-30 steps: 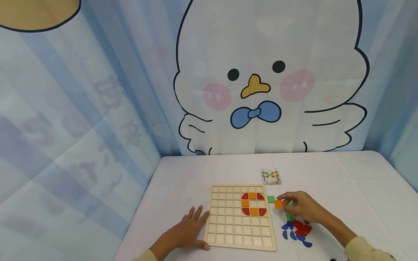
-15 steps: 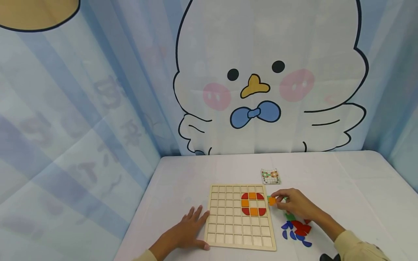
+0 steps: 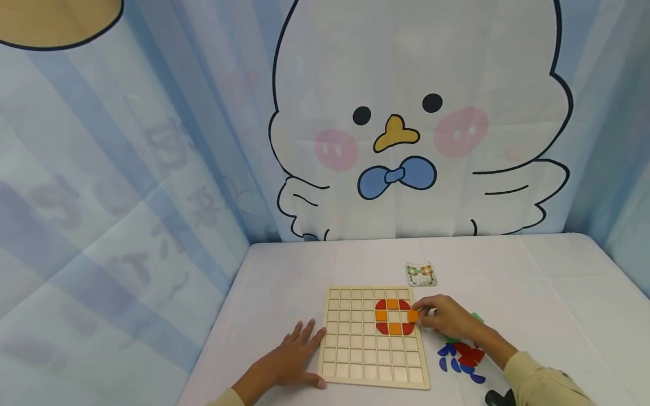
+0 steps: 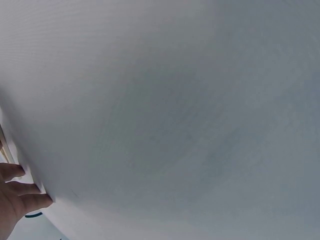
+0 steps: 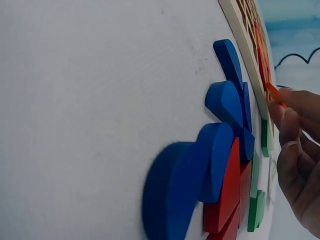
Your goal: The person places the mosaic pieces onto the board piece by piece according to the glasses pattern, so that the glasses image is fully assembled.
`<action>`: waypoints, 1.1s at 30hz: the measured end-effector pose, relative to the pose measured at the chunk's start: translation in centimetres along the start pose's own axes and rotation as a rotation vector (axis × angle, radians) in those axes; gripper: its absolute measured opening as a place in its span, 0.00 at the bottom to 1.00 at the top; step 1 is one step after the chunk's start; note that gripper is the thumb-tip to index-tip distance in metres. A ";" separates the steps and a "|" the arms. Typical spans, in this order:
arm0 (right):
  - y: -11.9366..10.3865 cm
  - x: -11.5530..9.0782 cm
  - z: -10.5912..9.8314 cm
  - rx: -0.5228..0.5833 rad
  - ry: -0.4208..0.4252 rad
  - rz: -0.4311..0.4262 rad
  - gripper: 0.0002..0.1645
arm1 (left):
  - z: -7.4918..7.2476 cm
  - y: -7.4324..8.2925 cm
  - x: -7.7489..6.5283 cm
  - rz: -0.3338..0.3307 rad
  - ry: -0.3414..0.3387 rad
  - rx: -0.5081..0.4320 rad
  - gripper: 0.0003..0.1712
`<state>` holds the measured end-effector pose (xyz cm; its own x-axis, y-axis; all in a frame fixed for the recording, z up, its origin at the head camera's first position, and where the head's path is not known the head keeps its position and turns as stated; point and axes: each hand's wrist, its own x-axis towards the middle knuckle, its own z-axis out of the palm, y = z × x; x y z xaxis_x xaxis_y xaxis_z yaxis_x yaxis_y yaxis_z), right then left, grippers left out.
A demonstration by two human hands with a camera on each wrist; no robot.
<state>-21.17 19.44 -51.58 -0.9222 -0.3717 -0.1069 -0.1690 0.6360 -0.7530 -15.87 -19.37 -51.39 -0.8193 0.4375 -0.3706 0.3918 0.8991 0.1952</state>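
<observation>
A wooden grid board (image 3: 355, 358) lies flat on the table. Near its upper right, red quarter-round pieces (image 3: 381, 329) and orange squares (image 3: 392, 304) fill several cells in a ring. My right hand (image 3: 447, 316) pinches another orange square (image 3: 413, 316) over the ring's right side; the same square (image 5: 275, 94) shows edge-on in the right wrist view. Whether it touches the cell I cannot tell. My left hand (image 3: 294, 358) rests with fingers spread at the board's left edge, and some of its fingers (image 4: 32, 201) show at the corner of the left wrist view.
Loose blue pieces (image 3: 455, 366) and red pieces (image 3: 469, 354) lie right of the board. Green pieces (image 5: 256, 210) lie beyond them, partly covered by my right hand in the head view. A small pattern card (image 3: 421, 274) sits behind the board. A dark object (image 3: 500, 398) is near my right sleeve.
My right hand has moved left with the orange square, from beside the board to over the ring's right side. The left hand has stayed in place.
</observation>
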 end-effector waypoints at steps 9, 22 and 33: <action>-0.1 0.5 0.6 -0.071 0.015 -0.005 0.18 | 0.0 -0.1 0.2 0.004 -0.003 0.000 0.63; -0.6 1.0 1.4 -0.150 0.025 0.049 0.16 | 0.1 0.1 -0.1 -0.007 -0.008 -0.030 0.63; -0.4 1.3 1.0 -0.180 0.022 -0.013 0.15 | 0.2 -0.1 0.1 -0.002 -0.009 -0.036 0.63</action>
<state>-21.95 17.98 -52.07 -0.9265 -0.3672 -0.0822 -0.2389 0.7429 -0.6253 -15.88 -19.39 -51.64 -0.8162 0.4360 -0.3791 0.3749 0.8989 0.2268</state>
